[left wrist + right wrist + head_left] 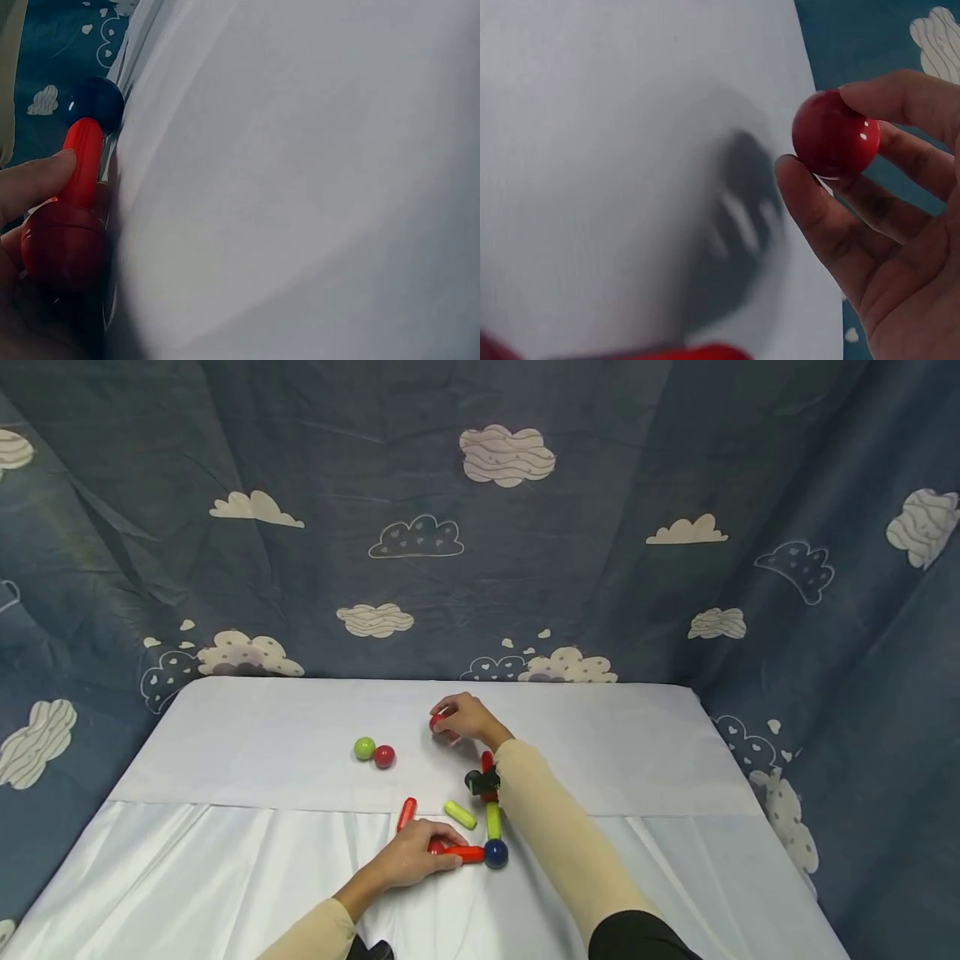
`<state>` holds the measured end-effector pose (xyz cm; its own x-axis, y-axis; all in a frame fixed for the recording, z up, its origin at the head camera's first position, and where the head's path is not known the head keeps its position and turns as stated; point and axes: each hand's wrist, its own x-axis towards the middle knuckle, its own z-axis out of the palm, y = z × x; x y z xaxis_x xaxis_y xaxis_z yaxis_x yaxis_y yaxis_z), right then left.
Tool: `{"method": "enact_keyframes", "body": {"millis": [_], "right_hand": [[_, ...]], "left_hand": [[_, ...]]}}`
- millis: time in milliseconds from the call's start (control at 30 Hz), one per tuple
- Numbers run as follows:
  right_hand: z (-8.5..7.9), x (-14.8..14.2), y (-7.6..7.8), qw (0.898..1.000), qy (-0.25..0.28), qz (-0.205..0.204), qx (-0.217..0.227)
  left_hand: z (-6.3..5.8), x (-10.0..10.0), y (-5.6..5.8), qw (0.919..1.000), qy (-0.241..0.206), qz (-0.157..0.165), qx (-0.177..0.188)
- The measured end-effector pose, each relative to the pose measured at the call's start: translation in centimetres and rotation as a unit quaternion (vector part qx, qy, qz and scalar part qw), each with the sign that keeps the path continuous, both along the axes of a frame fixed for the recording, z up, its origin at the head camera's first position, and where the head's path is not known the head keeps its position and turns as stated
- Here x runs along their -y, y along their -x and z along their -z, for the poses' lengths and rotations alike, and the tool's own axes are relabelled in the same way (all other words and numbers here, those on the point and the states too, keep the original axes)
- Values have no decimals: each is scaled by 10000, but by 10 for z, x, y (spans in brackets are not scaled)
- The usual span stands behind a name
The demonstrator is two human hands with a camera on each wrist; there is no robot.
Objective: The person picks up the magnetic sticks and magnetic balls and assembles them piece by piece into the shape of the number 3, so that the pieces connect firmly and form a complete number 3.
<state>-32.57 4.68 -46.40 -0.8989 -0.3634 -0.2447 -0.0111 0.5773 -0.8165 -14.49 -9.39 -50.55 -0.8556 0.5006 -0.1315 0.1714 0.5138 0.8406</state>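
With thumb and fingertips, my right hand [467,718] pinches a shiny red ball [832,135] above the far part of the table. My left hand [411,856] grips a red rod [81,165] lying between a red ball [64,247] and a dark blue ball [496,853]. Another red rod [407,812] slants away beyond the left hand, its near end hidden by the fingers. From the blue ball a yellow-green rod [492,820] runs away towards a red piece partly covered by the right wrist camera. A further red rod [487,760] shows beyond that camera.
One loose yellow-green rod [460,814] lies between the two hands. Back left, a green ball [364,748] and a red ball [384,757] sit side by side. White cloth [262,743] covers the table; a cloud-patterned dark curtain [322,460] hangs behind it.
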Motion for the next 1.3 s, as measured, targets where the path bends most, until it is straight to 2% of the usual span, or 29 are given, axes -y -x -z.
{"method": "enact_keyframes", "body": {"millis": [467,700,900,1100,1300], "right_hand": [[-2,-36,-3,9987,-28,316,391],[-5,-43,-9,9997,-39,258,42],[-1,-49,-13,9994,-24,349,86],[7,-54,-14,9992,227,326,12],[13,-58,-16,9977,112,661,-108]], "left_hand": [[-1,-1,-3,9999,62,-61,150],[-1,-1,-3,9998,51,-74,160],[-1,-2,-2,10000,7,-33,85],[1,-2,-1,10000,-59,31,-51],[2,-1,0,9999,-33,36,-142]]}}
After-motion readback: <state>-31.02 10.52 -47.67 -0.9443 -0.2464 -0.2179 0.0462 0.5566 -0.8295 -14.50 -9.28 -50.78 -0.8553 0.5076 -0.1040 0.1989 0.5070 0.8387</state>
